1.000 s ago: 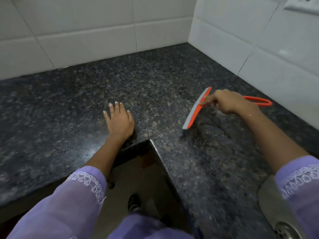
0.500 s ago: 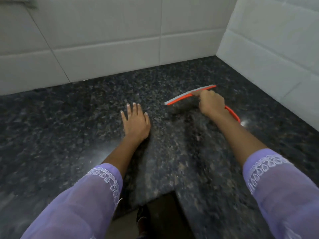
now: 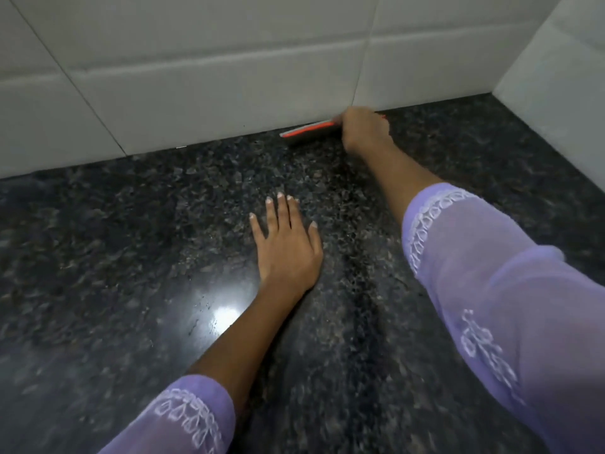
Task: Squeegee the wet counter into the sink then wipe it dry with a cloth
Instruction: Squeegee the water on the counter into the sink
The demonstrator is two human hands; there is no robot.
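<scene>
Dark speckled granite counter (image 3: 131, 257) meeting white tiled wall (image 3: 196, 77). Right hand (image 3: 361, 132) closing fingers around orange-and-grey squeegee (image 3: 307, 130), blade lying left-right along far wall joint. Left hand (image 3: 286, 247) lying flat nearer, fingers loosely spread. Pulling stroke needing near-right direction.

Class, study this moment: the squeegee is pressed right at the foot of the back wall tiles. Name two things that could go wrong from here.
1. The squeegee blade sits against the wall tiles, held by the right hand at full stretch; the pull may start unevenly and leave a wet strip along the joint.
2. The left hand lies flat on the glossy counter in front of the blade; it could slip, or block the stroke.
</scene>
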